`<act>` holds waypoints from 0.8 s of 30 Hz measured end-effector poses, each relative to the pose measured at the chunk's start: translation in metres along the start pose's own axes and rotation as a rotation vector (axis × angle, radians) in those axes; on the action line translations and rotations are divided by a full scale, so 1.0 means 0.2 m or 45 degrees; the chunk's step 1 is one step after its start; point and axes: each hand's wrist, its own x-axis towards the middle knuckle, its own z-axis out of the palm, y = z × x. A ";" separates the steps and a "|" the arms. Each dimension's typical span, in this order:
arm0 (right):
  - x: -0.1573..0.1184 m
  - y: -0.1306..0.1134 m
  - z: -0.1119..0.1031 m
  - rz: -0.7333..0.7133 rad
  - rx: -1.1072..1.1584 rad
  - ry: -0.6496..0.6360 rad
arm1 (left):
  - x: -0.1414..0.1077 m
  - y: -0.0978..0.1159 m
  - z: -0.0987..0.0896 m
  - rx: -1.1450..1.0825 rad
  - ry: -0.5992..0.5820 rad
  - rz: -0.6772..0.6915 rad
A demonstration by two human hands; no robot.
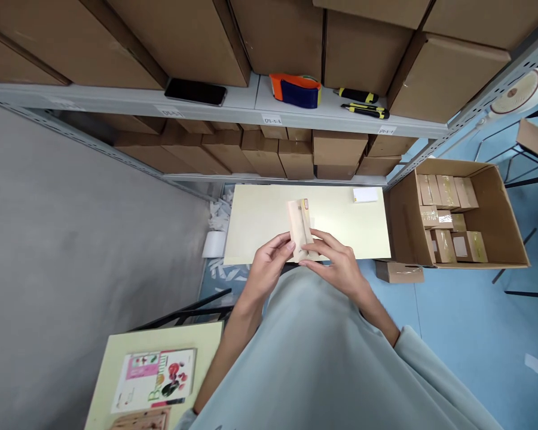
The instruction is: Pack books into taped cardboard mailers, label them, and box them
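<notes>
A small, pale cream packet with printing and a dark line down its face is held upright over the light-yellow table. My left hand grips its lower left side between thumb and fingers. On the other side, my right hand has its fingertips and thumb closed at the lower right edge of the same packet. Whether the packet is a flat carton or an envelope I cannot tell. Toward the table's far right corner lies a small white box, apart from both hands.
Above the table, a metal shelf holds cardboard boxes, a phone, an orange-and-navy object and utility knives. An open carton of smaller boxes stands right. A fruit-printed booklet lies on another table, lower left.
</notes>
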 end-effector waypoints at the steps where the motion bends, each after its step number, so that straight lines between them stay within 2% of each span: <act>1: 0.00 0.00 0.00 0.002 -0.002 -0.009 | 0.00 0.00 0.00 0.015 -0.003 0.004; 10: -0.01 -0.01 -0.01 -0.066 0.067 -0.049 | 0.00 0.00 -0.02 -0.024 -0.018 -0.011; 17: -0.04 -0.03 0.01 -0.024 -0.078 -0.019 | -0.03 -0.03 -0.03 -0.066 -0.002 -0.048; 24: -0.06 -0.02 0.06 -0.096 -0.182 -0.002 | -0.05 -0.04 -0.06 -0.072 -0.023 -0.033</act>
